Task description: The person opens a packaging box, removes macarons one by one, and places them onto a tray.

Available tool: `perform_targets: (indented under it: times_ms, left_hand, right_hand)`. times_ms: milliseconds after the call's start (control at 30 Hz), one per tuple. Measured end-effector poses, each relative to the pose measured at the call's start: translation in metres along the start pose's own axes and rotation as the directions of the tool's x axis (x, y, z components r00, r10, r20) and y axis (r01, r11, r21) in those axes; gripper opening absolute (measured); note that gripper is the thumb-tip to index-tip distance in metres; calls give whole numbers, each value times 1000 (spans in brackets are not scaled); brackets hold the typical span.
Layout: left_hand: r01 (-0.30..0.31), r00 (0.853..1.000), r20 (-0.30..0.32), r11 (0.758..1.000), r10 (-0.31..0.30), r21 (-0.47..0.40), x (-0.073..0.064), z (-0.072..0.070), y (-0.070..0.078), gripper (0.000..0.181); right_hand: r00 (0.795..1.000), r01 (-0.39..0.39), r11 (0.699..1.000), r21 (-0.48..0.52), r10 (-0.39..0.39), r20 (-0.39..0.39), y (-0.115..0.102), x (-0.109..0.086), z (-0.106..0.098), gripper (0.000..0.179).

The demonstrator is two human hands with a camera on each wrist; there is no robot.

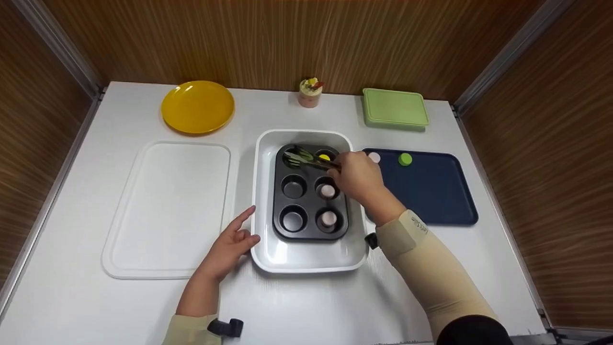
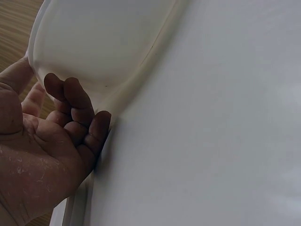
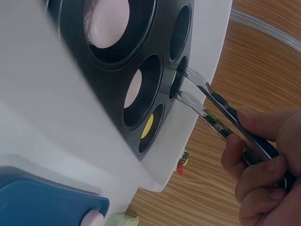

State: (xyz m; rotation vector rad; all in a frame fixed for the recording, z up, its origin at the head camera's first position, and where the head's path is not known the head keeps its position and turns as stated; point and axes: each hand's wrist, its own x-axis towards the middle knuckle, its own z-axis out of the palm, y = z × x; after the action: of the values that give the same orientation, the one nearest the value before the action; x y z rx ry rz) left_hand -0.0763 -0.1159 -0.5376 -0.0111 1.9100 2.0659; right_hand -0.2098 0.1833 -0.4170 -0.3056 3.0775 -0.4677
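Observation:
My right hand (image 1: 358, 177) grips a pair of tongs (image 1: 311, 159) with fork-like tips. In the right wrist view the tong tips stand apart at the mouth of a far cup, where a green piece (image 3: 174, 76) partly shows. The black muffin tin (image 1: 311, 206) sits inside a white bin (image 1: 306, 261). Its right-hand cups hold a yellow round piece (image 1: 324, 157) and two pale pink pieces (image 1: 327, 191). My left hand (image 1: 230, 249) rests against the bin's left side, thumb and index finger at the rim, other fingers loosely bent.
On the right, a dark blue tray (image 1: 426, 196) carries a green round piece (image 1: 405, 159) and a pale pink one (image 1: 374, 157). Behind stand a green lidded box (image 1: 396, 109), a dessert cup (image 1: 310, 94) and a yellow plate (image 1: 198, 106). A white lid (image 1: 177, 201) lies left.

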Motion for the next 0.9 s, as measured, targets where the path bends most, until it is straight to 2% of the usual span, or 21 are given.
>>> perform_targets:
  times_ms: [433,667,900]
  left_hand:
    - [0,1000,11,1000,0,-23,0,0,-1,75]
    - [-8,1000,16,1000,8,-22,-2,-1,1,75]
    - [5,1000,13,1000,-5,-4,0,-1,0,74]
  right_hand:
    - [998,28,1000,8,-28,-48,3,-4,-1,22]
    - [996,54,998,31,-52,-69,6,-6,-9,22]
    - [994,49,995,88,-40,-102,16,-8,-22,18]
